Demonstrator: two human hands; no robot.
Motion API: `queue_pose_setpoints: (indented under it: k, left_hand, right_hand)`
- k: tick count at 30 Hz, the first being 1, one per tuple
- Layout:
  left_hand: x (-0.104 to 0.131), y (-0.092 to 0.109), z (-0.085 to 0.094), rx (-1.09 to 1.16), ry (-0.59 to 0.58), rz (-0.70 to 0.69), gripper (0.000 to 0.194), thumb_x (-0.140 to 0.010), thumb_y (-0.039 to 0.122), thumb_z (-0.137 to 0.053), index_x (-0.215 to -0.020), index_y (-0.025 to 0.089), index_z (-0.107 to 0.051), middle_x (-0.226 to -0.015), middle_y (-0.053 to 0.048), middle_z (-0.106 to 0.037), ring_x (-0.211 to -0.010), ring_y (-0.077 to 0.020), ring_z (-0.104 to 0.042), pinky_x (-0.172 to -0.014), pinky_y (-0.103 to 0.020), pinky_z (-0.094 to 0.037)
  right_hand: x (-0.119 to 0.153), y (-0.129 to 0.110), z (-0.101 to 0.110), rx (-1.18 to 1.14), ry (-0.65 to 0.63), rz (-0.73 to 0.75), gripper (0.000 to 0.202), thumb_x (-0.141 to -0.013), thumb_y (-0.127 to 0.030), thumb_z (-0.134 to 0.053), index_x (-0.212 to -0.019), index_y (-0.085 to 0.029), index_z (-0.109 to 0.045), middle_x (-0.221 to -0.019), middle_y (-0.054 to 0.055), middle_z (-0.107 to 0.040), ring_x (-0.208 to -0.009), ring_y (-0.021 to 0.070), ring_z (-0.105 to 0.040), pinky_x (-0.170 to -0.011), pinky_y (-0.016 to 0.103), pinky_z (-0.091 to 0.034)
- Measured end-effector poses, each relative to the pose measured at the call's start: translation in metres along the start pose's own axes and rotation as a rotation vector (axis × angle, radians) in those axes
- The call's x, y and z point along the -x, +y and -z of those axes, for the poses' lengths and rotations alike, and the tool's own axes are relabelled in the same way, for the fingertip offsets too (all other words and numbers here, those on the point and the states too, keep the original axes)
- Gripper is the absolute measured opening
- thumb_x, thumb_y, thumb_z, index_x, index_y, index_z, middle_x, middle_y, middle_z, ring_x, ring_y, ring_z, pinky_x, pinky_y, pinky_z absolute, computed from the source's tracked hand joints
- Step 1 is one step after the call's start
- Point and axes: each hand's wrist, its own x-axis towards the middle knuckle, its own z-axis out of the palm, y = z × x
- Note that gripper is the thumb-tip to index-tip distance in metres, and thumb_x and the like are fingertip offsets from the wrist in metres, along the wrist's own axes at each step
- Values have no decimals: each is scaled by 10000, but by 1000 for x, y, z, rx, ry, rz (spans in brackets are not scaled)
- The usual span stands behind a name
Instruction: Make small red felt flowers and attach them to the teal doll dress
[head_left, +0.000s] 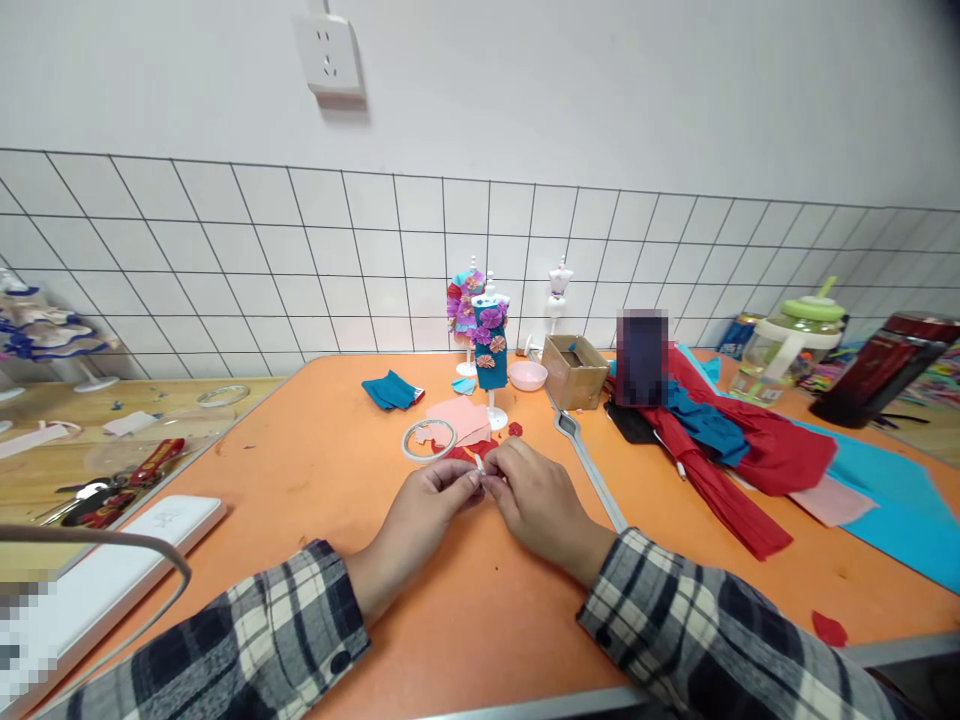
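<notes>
My left hand [437, 500] and my right hand [536, 495] meet over the middle of the orange table. Fingertips of both pinch a small white strip [480, 464], too small to make out further. Just beyond them lie red paper scraps [457, 453], pink crepe paper [463, 414] and a roll of tape [405, 442]. A tiny red flower [515, 429] rests right of the scraps. Behind stands a miniature mannequin [491, 375] in a teal dress with purple and pink flowers.
Farther back are a second dressed mannequin [456, 312], a bare mannequin [558, 283], a pink bowl [528, 376] and a cardboard box [562, 386]. Red crepe paper [780, 445], a phone [642, 360] and bottles stand or lie right. A white power strip [105, 590] is left.
</notes>
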Motion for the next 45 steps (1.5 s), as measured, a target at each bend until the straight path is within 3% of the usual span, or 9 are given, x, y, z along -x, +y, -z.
queue_pose_setpoints:
  k: [4,7,10,15,25,35,37,39,45]
  left_hand:
    - [5,0,-4,293,-41,94,189,-711,274,-787,-823,133,-729,-879,-69,-725,-865,-164,-645,-841,-270,-510]
    - [6,2,-3,323,-37,82,189,-742,278,-773,-863,144,-715,-935,-73,-724,-905,-176,-654,-858,-287,-523]
    - [4,0,0,226,31,66,229,-735,334,-780,-857,156,-706,-879,-55,-718,-826,-169,-659,-793,-289,-550]
    - [-2,-2,5,25,20,-3,290,-723,408,-770,-870,162,-725,-852,-51,-723,-800,-179,-661,-798,-318,-560]
    - [-2,3,3,-261,66,-123,210,-730,372,-727,-751,163,-735,-686,-29,-686,-679,-181,-638,-675,-301,-554]
    - [-14,4,28,-772,-39,-434,244,-845,357,-623,-1030,290,-767,-965,-49,-765,-875,-228,-660,-825,-323,-481]
    - [-22,6,38,-797,61,-387,357,-834,373,-628,-1173,291,-704,-1004,-58,-762,-874,-241,-661,-792,-328,-479]
    - [-28,9,45,-773,109,-348,306,-803,393,-657,-1052,249,-760,-998,-73,-759,-901,-254,-653,-807,-330,-474]
    - [-18,17,30,-473,-173,-132,286,-778,442,-654,-741,171,-738,-722,-50,-695,-676,-191,-606,-643,-286,-473]
  right_hand:
    - [1,-2,0,13,38,83,99,-936,-256,-503,-900,-202,-578,-888,54,-635,-802,181,-577,-672,288,-406]
    - [0,-1,-4,-260,114,-120,131,-878,-293,-596,-968,-216,-538,-908,32,-649,-711,149,-597,-637,273,-450]
    - [-4,1,-7,-612,121,-349,260,-791,-302,-670,-970,-211,-505,-854,15,-648,-681,141,-616,-627,265,-491]
    - [-10,4,-7,-853,-98,-499,229,-754,-363,-666,-862,-167,-618,-743,17,-619,-680,149,-593,-558,246,-459]
    - [-6,2,-10,-589,-35,-350,76,-770,-231,-611,-723,-171,-620,-619,-24,-555,-570,102,-444,-544,226,-369]
    - [-12,3,4,-952,-119,-484,154,-731,-313,-655,-732,-165,-613,-672,-26,-522,-566,90,-432,-513,219,-342]
    - [-11,3,6,-992,-147,-491,161,-717,-315,-673,-718,-166,-613,-671,-26,-529,-562,88,-431,-512,218,-339]
    - [-10,2,5,-999,-155,-493,169,-715,-325,-688,-731,-168,-629,-688,-19,-557,-580,93,-456,-525,220,-353]
    - [-8,5,-6,-928,-130,-464,169,-731,-328,-693,-767,-163,-674,-736,6,-635,-712,142,-562,-700,277,-445]
